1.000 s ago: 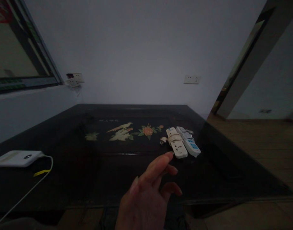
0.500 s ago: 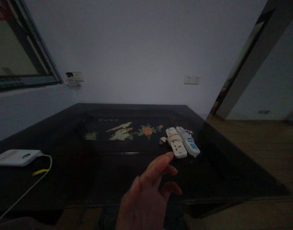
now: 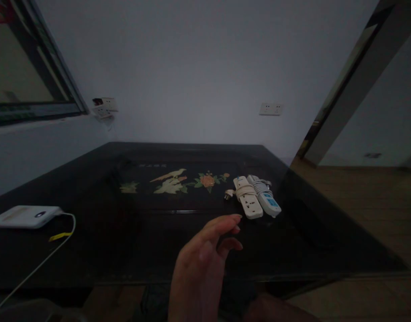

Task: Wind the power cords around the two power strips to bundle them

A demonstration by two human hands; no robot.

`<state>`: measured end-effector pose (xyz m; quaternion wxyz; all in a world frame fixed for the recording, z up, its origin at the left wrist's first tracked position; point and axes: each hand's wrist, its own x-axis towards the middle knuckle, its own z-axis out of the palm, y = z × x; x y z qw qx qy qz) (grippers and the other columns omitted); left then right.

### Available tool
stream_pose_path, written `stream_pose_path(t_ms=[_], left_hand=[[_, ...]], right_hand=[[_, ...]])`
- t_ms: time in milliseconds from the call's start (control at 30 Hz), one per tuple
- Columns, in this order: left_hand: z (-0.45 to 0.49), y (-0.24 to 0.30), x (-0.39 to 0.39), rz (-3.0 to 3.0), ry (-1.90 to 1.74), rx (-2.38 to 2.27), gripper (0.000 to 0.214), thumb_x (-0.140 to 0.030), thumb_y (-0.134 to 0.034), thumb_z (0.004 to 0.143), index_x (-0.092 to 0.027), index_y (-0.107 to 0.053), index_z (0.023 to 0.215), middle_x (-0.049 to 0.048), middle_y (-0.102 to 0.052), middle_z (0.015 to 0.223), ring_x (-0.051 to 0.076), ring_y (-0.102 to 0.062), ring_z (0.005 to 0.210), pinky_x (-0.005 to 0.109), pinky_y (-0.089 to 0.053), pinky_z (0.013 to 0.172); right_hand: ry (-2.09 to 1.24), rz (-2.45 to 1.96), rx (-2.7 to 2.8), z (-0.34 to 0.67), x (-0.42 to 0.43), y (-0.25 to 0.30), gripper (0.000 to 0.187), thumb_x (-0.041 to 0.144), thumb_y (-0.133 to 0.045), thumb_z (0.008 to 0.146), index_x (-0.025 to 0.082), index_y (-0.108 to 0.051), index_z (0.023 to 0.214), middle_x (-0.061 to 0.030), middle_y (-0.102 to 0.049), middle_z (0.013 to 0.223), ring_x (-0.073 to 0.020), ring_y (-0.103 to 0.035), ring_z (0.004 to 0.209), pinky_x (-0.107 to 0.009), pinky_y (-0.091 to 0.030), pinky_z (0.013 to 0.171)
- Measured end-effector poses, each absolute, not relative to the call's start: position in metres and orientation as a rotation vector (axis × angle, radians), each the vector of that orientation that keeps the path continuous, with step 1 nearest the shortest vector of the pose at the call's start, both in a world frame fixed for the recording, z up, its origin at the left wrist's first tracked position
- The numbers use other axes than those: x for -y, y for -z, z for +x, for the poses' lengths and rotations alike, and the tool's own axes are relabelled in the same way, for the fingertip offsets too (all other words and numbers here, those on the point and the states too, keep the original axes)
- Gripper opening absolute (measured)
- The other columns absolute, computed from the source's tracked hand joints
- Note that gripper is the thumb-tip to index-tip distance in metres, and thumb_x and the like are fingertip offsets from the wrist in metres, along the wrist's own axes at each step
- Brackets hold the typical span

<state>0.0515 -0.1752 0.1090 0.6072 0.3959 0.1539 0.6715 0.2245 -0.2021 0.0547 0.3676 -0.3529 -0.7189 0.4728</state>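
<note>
My left hand is raised at the near edge of the dark table, its wrist coming up from the bottom of the view. The fingers bend to the right, with a gap between them and the thumb, and nothing is held. Nearest to the fingertips lies a white power strip with its cord wound round the middle and its plug out to the left. Close against its right side rests a second power strip, with blue socket panels and a grey wound cord. My right hand does not show.
On the glossy black table lies a white power bank at left, with a white cable and a yellow tag. A dark flat object lies at right. Wall sockets are behind; a window is at upper left.
My left hand has turned, its fingers drawing closer together, and its thumb has shifted left. The power strips stay in place on the table. The view has shifted slightly.
</note>
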Motion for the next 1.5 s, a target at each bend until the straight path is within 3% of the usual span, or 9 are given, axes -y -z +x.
stream_pose_path(t_ms=[167, 400, 500, 667, 800, 1067, 1133, 1233, 1500], left_hand=[[0.051, -0.113, 0.177, 0.979, -1.610, -0.493, 0.016, -0.035, -0.069, 0.078, -0.027, -0.076, 0.091, 0.0062, -0.070, 0.104, 0.022, -0.061, 0.096, 0.031, -0.050, 0.080], [0.049, -0.105, 0.172, 0.934, -1.547, -0.410, 0.022, -0.032, -0.082, 0.065, -0.019, -0.064, 0.067, 0.0019, -0.067, 0.080, 0.013, -0.060, 0.070, 0.019, -0.048, 0.058], [0.050, -0.098, 0.168, 0.884, -1.522, -0.446, 0.031, -0.033, -0.078, 0.071, -0.017, -0.053, 0.060, 0.0004, -0.065, 0.070, 0.009, -0.054, 0.054, 0.017, -0.041, 0.046], [0.048, -0.090, 0.159, 0.857, -1.541, -0.436, 0.036, -0.038, -0.065, 0.084, -0.018, -0.045, 0.062, -0.0051, -0.055, 0.044, 0.007, -0.046, 0.040, 0.019, -0.041, 0.049], [0.036, -0.096, 0.149, 0.849, -1.688, -0.476, 0.046, -0.041, -0.049, 0.093, -0.018, -0.041, 0.055, -0.0055, -0.045, 0.035, 0.006, -0.036, 0.033, 0.020, -0.035, 0.044], [-0.003, -0.106, 0.069, 1.212, -1.622, -0.699, 0.054, -0.049, -0.057, 0.085, -0.017, -0.036, 0.047, -0.0063, -0.039, 0.035, 0.004, -0.032, 0.033, 0.019, -0.029, 0.040], [-0.009, -0.095, 0.042, 1.295, -1.558, -0.824, 0.033, -0.044, -0.067, 0.078, -0.017, -0.051, 0.067, -0.0056, -0.056, 0.050, 0.002, -0.032, 0.031, 0.017, -0.021, 0.035], [-0.013, -0.067, 0.008, 1.354, -1.438, -0.955, 0.037, -0.044, -0.069, 0.074, -0.019, -0.053, 0.096, -0.0049, -0.063, 0.061, 0.004, -0.036, 0.032, 0.016, -0.022, 0.034], [-0.009, 0.005, -0.019, 1.490, -1.224, -1.066, 0.036, -0.051, -0.050, 0.080, -0.016, -0.057, 0.083, -0.0041, -0.056, 0.050, 0.006, -0.037, 0.032, 0.018, -0.024, 0.034]], right_hand=[[-1.250, -0.680, 1.855, 0.214, 0.187, -0.083, 0.013, 0.038, -0.062, 0.086, 0.032, -0.073, 0.088, 0.0006, -0.070, 0.074, -0.0142, -0.066, 0.070, -0.025, -0.050, 0.070], [-1.266, -0.556, 1.448, 0.172, 0.172, -0.075, 0.014, 0.031, -0.063, 0.085, 0.024, -0.073, 0.079, 0.0002, -0.067, 0.064, -0.0108, -0.062, 0.055, -0.019, -0.048, 0.052], [-1.355, -0.687, 1.355, 0.172, 0.173, -0.061, 0.019, 0.036, -0.063, 0.084, 0.020, -0.072, 0.077, -0.0011, -0.066, 0.064, -0.0105, -0.060, 0.052, -0.018, -0.047, 0.049], [-1.120, -0.976, 1.437, 0.184, 0.162, -0.051, 0.028, 0.041, -0.060, 0.085, 0.017, -0.069, 0.075, -0.0020, -0.063, 0.063, -0.0122, -0.059, 0.056, -0.021, -0.046, 0.052], [-0.760, -1.201, 1.576, 0.203, 0.139, -0.041, 0.027, 0.039, -0.052, 0.090, 0.018, -0.068, 0.085, -0.0038, -0.065, 0.072, -0.0153, -0.061, 0.065, -0.025, -0.047, 0.060], [0.000, -1.742, 1.797, 0.248, 0.069, -0.033, 0.037, 0.031, -0.049, 0.089, 0.017, -0.056, 0.122, -0.0137, -0.057, 0.121, -0.0294, -0.052, 0.112, -0.041, -0.042, 0.095], [0.065, -1.907, 1.830, 0.251, 0.051, -0.036, 0.044, 0.031, -0.050, 0.089, 0.014, -0.051, 0.130, -0.0163, -0.054, 0.125, -0.0314, -0.050, 0.115, -0.041, -0.041, 0.096], [0.062, -2.072, 1.846, 0.246, 0.030, -0.037, 0.053, 0.036, -0.053, 0.089, 0.014, -0.043, 0.137, -0.0180, -0.049, 0.131, -0.0332, -0.049, 0.117, -0.041, -0.041, 0.095], [0.033, -2.270, 1.959, 0.232, 0.003, -0.033, 0.087, 0.042, -0.072, 0.075, 0.028, -0.026, 0.148, -0.0174, -0.029, 0.149, -0.0429, -0.039, 0.125, -0.045, -0.040, 0.090]])
